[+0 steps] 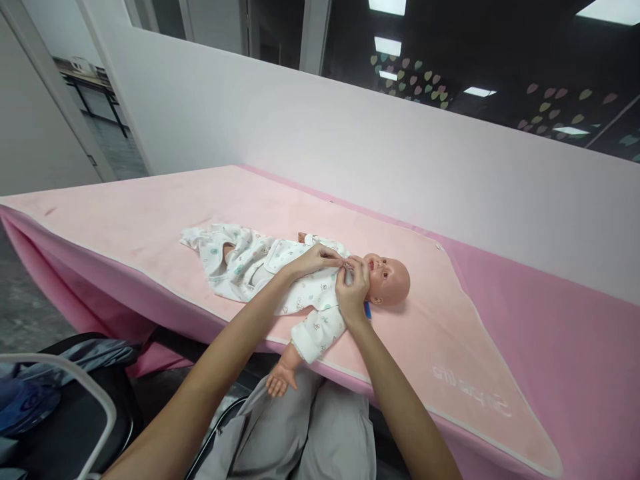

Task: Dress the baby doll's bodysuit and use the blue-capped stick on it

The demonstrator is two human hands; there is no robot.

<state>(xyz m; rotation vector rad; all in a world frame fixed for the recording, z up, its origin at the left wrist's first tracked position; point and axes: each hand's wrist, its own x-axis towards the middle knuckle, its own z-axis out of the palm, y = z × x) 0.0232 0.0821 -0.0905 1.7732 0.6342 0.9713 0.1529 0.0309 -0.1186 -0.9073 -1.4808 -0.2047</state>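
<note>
A baby doll (pixel 393 280) lies on its back on the pink padded table, its bald head to the right. It wears a white printed outfit (pixel 310 291), whose leg part stretches to the left. Both my hands meet at the outfit's neckline, just below the doll's chin. My left hand (pixel 319 261) comes in from the left with its fingertips pinched on the collar. Close against it, my right hand (pixel 353 283) also pinches the collar. One doll arm (pixel 284 373) hangs over the table's near edge. A small blue piece (pixel 367 309) shows beside the doll's neck.
A pink mat (pixel 440 333) covers the table (pixel 560 320), which stands against a white wall (pixel 400 167) with dark windows above. At the lower left is a black chair (pixel 100 393) with blue cloth on it. My lap is below the near edge.
</note>
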